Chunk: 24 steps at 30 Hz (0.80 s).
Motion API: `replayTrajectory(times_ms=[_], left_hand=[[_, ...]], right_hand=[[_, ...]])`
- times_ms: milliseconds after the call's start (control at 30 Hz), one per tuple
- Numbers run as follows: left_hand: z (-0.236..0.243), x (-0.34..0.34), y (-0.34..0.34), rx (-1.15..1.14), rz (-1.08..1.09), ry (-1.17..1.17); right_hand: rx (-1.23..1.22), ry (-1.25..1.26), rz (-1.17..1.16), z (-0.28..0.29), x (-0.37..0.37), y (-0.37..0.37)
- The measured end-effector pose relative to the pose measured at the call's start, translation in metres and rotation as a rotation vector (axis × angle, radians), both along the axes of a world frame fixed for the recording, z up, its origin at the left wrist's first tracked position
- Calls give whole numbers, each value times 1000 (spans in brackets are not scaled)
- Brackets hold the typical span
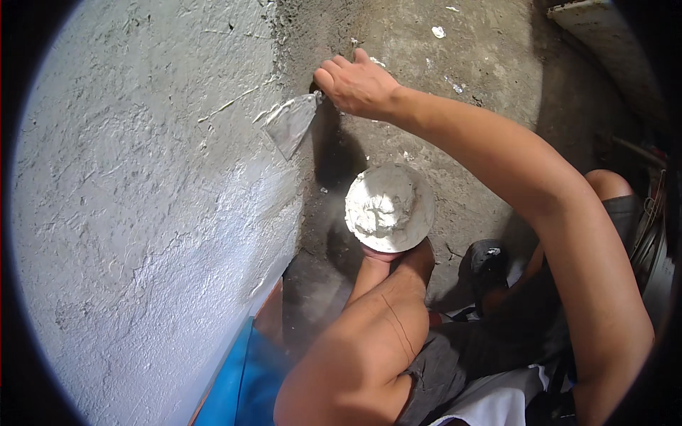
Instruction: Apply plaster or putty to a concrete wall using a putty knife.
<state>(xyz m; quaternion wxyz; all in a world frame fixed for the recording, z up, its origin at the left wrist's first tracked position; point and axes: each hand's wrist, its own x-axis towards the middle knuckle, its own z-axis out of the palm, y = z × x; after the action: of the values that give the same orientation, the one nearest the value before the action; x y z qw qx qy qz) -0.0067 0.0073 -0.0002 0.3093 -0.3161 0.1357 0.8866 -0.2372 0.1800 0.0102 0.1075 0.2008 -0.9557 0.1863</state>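
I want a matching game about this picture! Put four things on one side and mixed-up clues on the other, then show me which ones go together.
Things:
1. left hand
2. right hand
3. scraper
4. blue thing

Clues:
A. has a triangular blade, up at the pale wall
B. down at the picture's lower edge, left of the bent knee
C. mostly hidden under the round disc
D. gripping a tool, at the end of the outstretched arm

Right pairs: 1-C, 2-D, 3-A, 4-B

One head-worn fisheye looks down, fairly near, on wall (142, 163) and floor (465, 78).
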Motion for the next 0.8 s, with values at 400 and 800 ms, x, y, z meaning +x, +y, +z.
replayTrajectory(times_ms=[400, 800], left_hand=[[0, 7, -8, 216, 27, 6], [1, -4, -4, 34, -26, -93]], right_hand=[[69, -172, -14, -26, 34, 60], [-29, -176, -108, 28, 7, 9]])
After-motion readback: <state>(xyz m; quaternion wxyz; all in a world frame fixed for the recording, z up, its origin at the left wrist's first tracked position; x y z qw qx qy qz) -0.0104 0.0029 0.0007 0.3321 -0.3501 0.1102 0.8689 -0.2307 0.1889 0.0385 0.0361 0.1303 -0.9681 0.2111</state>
